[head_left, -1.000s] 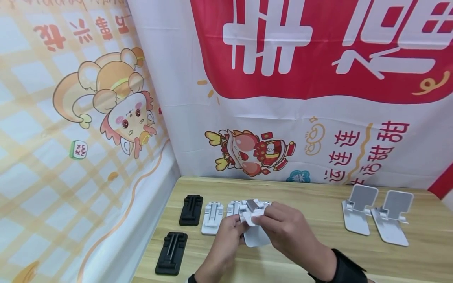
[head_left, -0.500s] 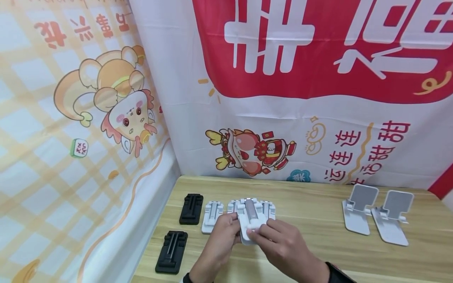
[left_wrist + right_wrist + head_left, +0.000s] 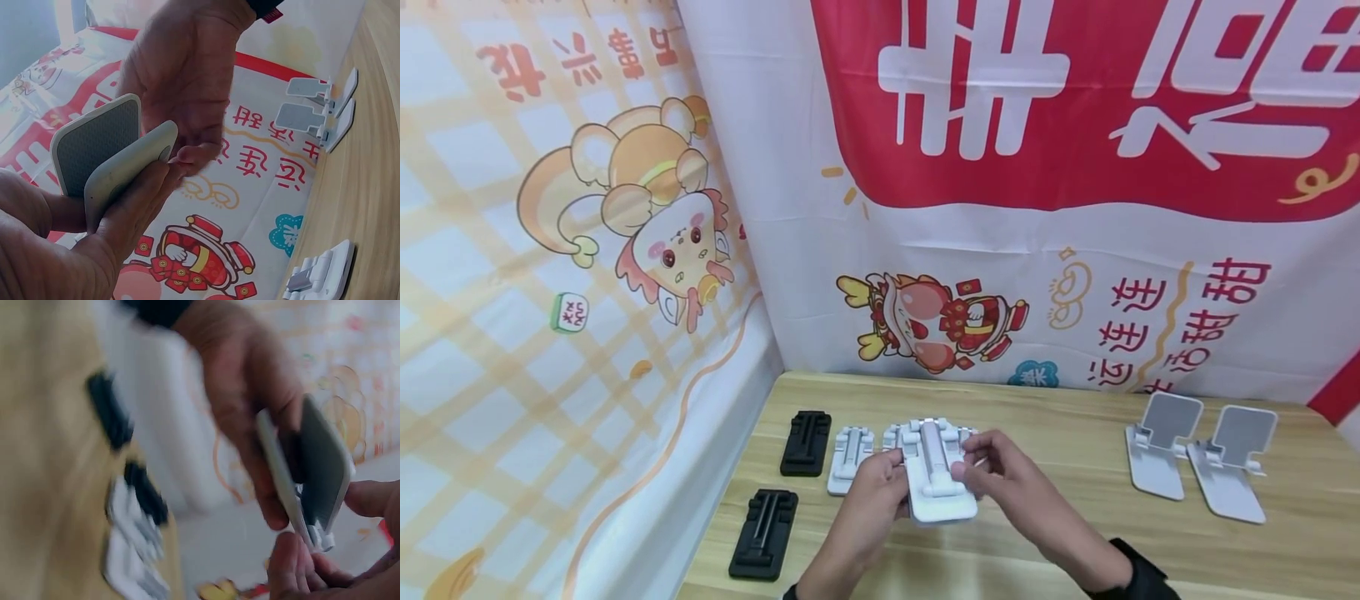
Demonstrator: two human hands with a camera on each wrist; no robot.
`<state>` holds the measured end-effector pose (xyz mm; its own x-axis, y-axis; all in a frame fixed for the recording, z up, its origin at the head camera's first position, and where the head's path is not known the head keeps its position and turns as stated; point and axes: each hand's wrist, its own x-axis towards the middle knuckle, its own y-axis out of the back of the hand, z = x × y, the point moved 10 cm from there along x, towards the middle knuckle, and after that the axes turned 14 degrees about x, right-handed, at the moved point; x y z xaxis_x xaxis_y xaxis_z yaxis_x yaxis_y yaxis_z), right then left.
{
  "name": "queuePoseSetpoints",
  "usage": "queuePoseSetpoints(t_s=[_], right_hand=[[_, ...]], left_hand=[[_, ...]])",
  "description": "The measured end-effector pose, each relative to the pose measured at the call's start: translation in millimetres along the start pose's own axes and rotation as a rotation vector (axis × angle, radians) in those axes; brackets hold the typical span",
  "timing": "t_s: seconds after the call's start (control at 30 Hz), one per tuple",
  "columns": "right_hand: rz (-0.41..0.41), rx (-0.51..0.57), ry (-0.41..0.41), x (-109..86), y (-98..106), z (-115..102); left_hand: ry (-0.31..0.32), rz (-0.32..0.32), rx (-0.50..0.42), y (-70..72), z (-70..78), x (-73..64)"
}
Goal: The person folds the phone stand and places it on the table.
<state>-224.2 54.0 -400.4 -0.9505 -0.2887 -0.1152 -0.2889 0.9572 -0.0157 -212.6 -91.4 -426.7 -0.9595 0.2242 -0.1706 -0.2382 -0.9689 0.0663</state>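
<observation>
In the head view, a white folding phone stand (image 3: pixel 942 500) with a grey arm is held above the table. My left hand (image 3: pixel 868 500) grips its left edge. My right hand (image 3: pixel 1018 483) pinches its right edge, thumb in front and other fingers curled. From the left wrist, the stand (image 3: pixel 128 172) shows two panels with a gap and a grey pad inside; left fingers reach between them. The right wrist view is blurred, with the stand (image 3: pixel 325 459) between both hands. Behind it lie folded white stands (image 3: pixel 850 458), some partly hidden.
Two folded black phone stands, one far (image 3: pixel 806 443) and one near (image 3: pixel 763 535), lie at the left of the wooden table (image 3: pixel 1075 533). Two unfolded white stands (image 3: pixel 1153 467) stand at the right. Printed cloth (image 3: pixel 790 250) hangs at the back and left.
The stand's raised part has folded down, and its grey arm now lies flat along it. My right hand has shifted from the lower edge to the right edge; the left keeps its grip.
</observation>
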Motion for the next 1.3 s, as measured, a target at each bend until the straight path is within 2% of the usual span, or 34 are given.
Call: queuePoseSetpoints(t_s=[0.07,0.13,0.3,0.4,0.53,0.6,0.67,0.87,0.97,1.17,1.3], right_hand=[[-0.07,0.127,-0.139,1.2,-3.4,12.6],[-0.126,0.208,-0.214,0.7,-5.8,19.5],[-0.152,0.256,-0.243,1.0,-4.0,22.2],[-0.156,0.258,-0.243,1.7,-4.0,21.8],[-0.154,0.249,-0.244,1.8,-1.2,23.2],[-0.149,0.241,-0.245,1.5,1.2,24.9],[-0.146,0.233,-0.246,1.5,3.1,26.4],[-0.143,0.229,-0.237,2.6,3.7,27.1],[-0.142,0.228,-0.232,2.2,3.2,27.1],[-0.156,0.236,-0.233,0.6,2.4,29.3],[-0.155,0.243,-0.231,-0.1,1.9,31.4]], left_hand=[[-0.005,0.001,0.006,-1.6,1.8,-1.8],[-0.008,0.006,0.012,-2.9,2.8,-3.2],[-0.01,-0.002,0.024,-4.3,4.1,-4.4],[-0.015,-0.104,-0.012,-7.6,3.3,-4.3],[-0.003,-0.28,-0.142,-9.9,1.8,-10.6],[0.011,-0.308,-0.183,-8.6,1.9,-13.5],[0.034,-0.276,-0.164,-6.3,0.2,-13.4],[0.109,-0.087,0.071,-3.3,-8.4,-3.3],[0.125,-0.04,0.105,-2.9,-12.3,-1.4],[0.119,0.014,0.155,-2.7,-12.9,-0.9],[0.076,0.114,0.289,1.0,-4.2,-0.4]])
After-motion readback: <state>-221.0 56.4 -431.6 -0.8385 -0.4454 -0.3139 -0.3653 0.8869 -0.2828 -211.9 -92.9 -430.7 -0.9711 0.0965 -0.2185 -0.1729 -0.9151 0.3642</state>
